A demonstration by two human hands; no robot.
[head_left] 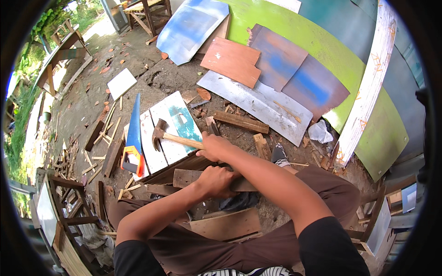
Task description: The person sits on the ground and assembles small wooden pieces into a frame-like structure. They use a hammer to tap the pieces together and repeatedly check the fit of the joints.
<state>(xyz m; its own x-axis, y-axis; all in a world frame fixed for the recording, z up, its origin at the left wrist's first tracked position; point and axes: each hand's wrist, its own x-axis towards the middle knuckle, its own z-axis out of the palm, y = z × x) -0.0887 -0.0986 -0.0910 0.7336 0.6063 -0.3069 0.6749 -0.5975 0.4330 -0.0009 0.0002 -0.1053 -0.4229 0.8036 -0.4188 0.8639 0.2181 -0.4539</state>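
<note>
My right hand [214,146] is closed round the wooden handle of a claw hammer [181,140]. The hammer's rusty head is over a low white-topped wooden box [172,120], which has a teal patch of paint. Nearer to me, my left hand [218,181] is closed on a wooden plank [185,178] between my knees, its fingers partly hidden from above. A handsaw [133,133] with a blue blade and an orange and black handle lies along the box's left side. Below my left hand, a wider piece of wood [228,224] rests between my legs.
Wood offcuts [113,154] and thin strips litter the ground at the left. Ahead are a short wooden block [241,121], a grey-white board [258,103] and several painted panels [232,60]. A long white plank [368,87] leans at the right. Wooden frames [69,202] stand close on my left.
</note>
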